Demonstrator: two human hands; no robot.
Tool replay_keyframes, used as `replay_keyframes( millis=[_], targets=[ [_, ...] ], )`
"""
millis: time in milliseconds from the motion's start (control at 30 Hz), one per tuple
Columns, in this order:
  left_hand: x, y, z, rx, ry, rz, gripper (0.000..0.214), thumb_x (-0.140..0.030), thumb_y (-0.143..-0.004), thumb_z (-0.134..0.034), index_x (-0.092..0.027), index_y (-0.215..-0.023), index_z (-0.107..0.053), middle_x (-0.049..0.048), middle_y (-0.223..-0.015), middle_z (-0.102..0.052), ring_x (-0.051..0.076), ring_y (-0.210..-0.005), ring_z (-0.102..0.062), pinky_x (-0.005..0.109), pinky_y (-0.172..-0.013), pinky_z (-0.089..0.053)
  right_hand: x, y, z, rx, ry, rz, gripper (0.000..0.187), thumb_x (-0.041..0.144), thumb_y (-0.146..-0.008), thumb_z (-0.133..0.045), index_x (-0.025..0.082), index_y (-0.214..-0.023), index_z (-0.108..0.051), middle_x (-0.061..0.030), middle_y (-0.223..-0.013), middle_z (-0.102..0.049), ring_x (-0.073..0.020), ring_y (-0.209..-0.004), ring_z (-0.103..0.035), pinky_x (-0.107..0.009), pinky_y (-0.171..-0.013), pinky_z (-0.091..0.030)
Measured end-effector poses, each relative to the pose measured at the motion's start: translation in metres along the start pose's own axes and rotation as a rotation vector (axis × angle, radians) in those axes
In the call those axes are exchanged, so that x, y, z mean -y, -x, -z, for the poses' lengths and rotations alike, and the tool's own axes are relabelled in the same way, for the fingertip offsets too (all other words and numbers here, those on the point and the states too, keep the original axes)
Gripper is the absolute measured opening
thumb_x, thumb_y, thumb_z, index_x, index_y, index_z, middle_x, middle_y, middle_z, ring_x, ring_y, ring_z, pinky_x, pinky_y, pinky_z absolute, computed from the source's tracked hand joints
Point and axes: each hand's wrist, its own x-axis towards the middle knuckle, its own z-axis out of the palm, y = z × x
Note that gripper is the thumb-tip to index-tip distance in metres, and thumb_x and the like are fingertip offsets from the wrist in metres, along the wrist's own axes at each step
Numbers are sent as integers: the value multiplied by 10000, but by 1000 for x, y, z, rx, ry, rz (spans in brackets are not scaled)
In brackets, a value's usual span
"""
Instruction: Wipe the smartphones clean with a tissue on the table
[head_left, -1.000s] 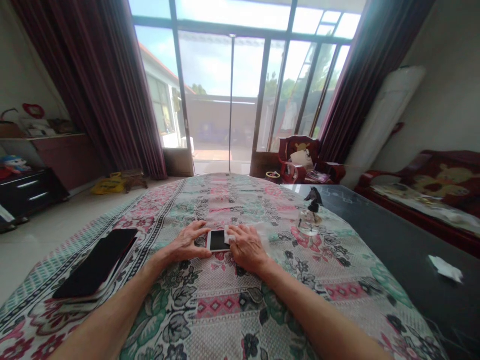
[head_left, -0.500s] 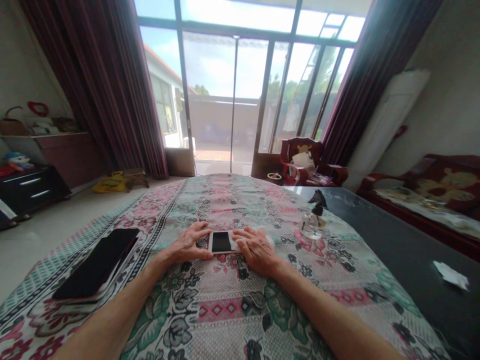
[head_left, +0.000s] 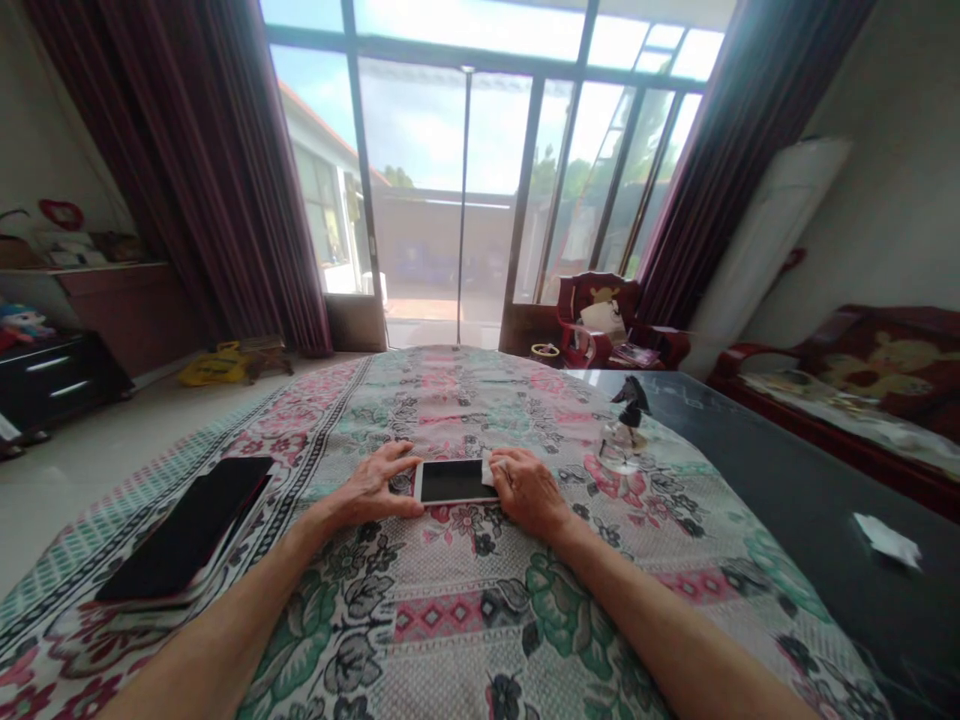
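Observation:
A white-framed smartphone [head_left: 452,481] with a dark screen lies flat on the patterned tablecloth [head_left: 442,560]. My left hand [head_left: 373,487] holds its left end, the thumb at the near corner and a finger at the far one. At the right end, my right hand [head_left: 529,493] is closed over a white tissue [head_left: 487,470] and presses it on the screen. Most of the tissue is hidden under the fingers. To the right stands a clear spray bottle [head_left: 622,440] with a black trigger head.
On the left lies a stack of books or folders [head_left: 187,530] with a black top. A dark table [head_left: 757,470] adjoins at the right, bearing a crumpled white paper [head_left: 887,541]. Beyond are a red wooden armchair [head_left: 592,340] and glass doors [head_left: 420,220].
My right hand has slid a little right along the screen with the tissue, its fingers now more bunched, so more of the screen shows. My left hand stays at the phone's left end.

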Motion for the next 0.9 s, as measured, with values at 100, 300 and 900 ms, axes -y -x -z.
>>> replay_keyframes(
  millis=[100,300,900],
  targets=[
    [-1,0,1,7,-2,3,745,-681,-686,-617,-299,-1316,-508,32,-1516,-318,303,-1385,-272,398,-1118,-269,-2,0,0,-4,9,-31,222,183,-913,-448,161,-929,-668,-76,-1066,-675,-171,-1049,-574,-278,-982,-388],
    [-4,1,2,13,-16,-10,783,-654,-744,-575,-295,-1414,-383,47,-1534,-286,310,-1403,-233,424,-1132,-233,0,-1,1,12,37,-58,205,187,-909,-453,166,-923,-657,-67,-1059,-658,-166,-1032,-563,-260,-957,-387],
    [-13,2,9,34,-6,10,729,-615,-708,-636,-301,-1344,-471,27,-1530,-303,335,-1398,-240,437,-1126,-253,8,0,12,118,365,-124,250,279,-940,-430,165,-875,-643,-89,-925,-640,-206,-918,-560,-296,-818,-370]
  ],
)
